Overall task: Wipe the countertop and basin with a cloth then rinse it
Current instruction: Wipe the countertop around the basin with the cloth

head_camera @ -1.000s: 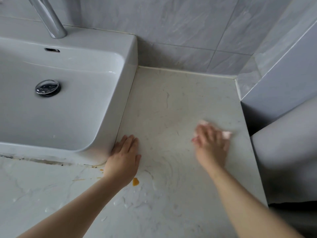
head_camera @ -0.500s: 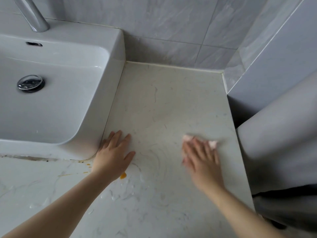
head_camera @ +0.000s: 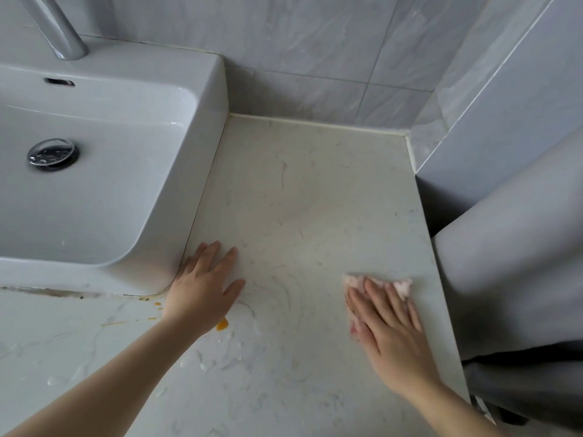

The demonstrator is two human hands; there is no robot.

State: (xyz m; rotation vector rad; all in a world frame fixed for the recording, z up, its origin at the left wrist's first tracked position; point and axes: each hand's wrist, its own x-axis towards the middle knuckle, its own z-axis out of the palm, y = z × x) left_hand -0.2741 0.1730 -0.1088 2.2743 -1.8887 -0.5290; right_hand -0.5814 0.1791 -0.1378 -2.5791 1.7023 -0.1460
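**Cloth** (head_camera: 400, 287): small, pink, mostly hidden. Lies flat on the countertop (head_camera: 299, 200) near its right edge, pinned under the right hand (head_camera: 391, 329). Judged light, limp and damp, and likely to bunch or slip out under uneven pressure. Best worked with a flat palm over the middle for wiping, then gathered by an edge into the fist for rinsing.

**Right hand:** fingers straight and spread, pressing down on the cloth. Not curled round it, nothing pinched.

**Left hand** (head_camera: 202, 288): flat and relaxed, grasping nothing. Rests on the countertop just beside the front right corner of the basin (head_camera: 202, 99).

**Countertop:** pale, veined, hard and smooth.
- Wet swirl marks between the hands.
- Droplets (head_camera: 202, 364) nearer the front.
- Orange spot (head_camera: 221, 324) just beside the left wrist, with thinner orange streaks further left.
- Dark grime along the seam under the basin's front.

**Basin:** white, glazed, probably slippery when wet. Drain (head_camera: 52, 154) in the floor, faucet (head_camera: 60, 29) at the back.

**Room:** grey tiles (head_camera: 315, 48) behind and to the right, forming a tight corner. Grey draped shape (head_camera: 504, 279) at far right, possibly clothing or a curtain; cannot tell which.
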